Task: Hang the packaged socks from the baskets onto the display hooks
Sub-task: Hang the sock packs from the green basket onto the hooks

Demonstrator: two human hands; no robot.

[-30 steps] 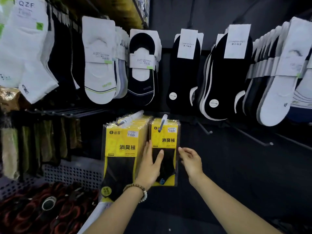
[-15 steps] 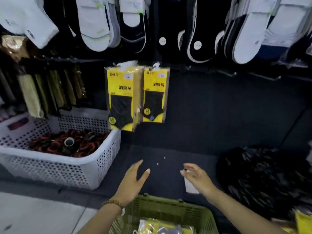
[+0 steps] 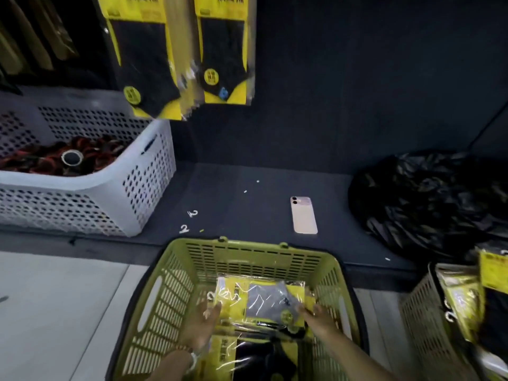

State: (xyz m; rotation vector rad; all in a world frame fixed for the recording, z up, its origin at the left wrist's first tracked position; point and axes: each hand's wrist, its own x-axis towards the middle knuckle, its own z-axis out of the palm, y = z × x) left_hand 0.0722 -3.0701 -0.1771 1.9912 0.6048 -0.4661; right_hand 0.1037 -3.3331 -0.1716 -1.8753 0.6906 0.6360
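Note:
A green basket (image 3: 176, 292) stands on the floor at the bottom centre, holding several yellow sock packs in clear wrap. Both my hands are inside it, on either side of the top sock pack (image 3: 261, 301). My left hand (image 3: 203, 320) lies with straight fingers against the pack's left edge. At the pack's right edge is my right hand (image 3: 319, 317), its fingertips hidden in blur. Two hung groups of the same yellow packs (image 3: 143, 56) (image 3: 224, 50) dangle at the top. Their hooks are out of frame.
A white perforated basket (image 3: 82, 193) of red and black items sits at the left on the dark ledge. A pink phone (image 3: 303, 215) and two loose small white hooks (image 3: 192, 213) lie on that ledge. A black plastic bag (image 3: 428, 204) and another basket (image 3: 423, 314) with yellow packs are at the right.
My hands left the hung packs and came down into the green basket, onto the top pack. The view dropped from the display wall to the floor.

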